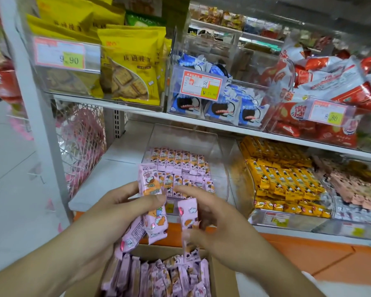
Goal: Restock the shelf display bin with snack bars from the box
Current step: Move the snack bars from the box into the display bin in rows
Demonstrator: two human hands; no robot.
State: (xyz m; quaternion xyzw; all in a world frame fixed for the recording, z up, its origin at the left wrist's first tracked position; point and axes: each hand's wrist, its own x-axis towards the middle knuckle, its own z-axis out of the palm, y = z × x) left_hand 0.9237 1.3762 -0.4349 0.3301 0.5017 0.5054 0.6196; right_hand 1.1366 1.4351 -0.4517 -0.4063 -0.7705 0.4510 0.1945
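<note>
Snack bars in pink printed wrappers (152, 211) are the item under restock, and they are found in three places at this moment: in the hands, in the display bin and in the supply box. Left hand (124, 202) grips a bunch of several bars, one standing upright above the thumb and others hanging below the palm. Right hand (210, 213) pinches a single pink-wrapped bar (187, 213) between curled fingers, just beside the left hand's bunch; both hands hover in front of the shelf edge, above the box and short of the bin. Clear plastic display bin (221, 166) on the lower white shelf already holds about two orderly rows of the same pink bars, standing side by side toward its front and middle. Its rear portion shows bare clear plastic, and the rows sit low against the walls (so capacity appears to remain). Brown cardboard box (223, 273) at the bottom of the view is packed with pink bars standing on end, so a good deal of stock is yet to be moved. Judgement: the restock is partly done, perhaps under half, with the held bars not yet placed. Neighbouring clear bin of yellow-wrapped bars (287, 179) to the right is well filled and plays no part. Yellow price label (169, 207) on the bin front is largely hidden behind the hands.
</note>
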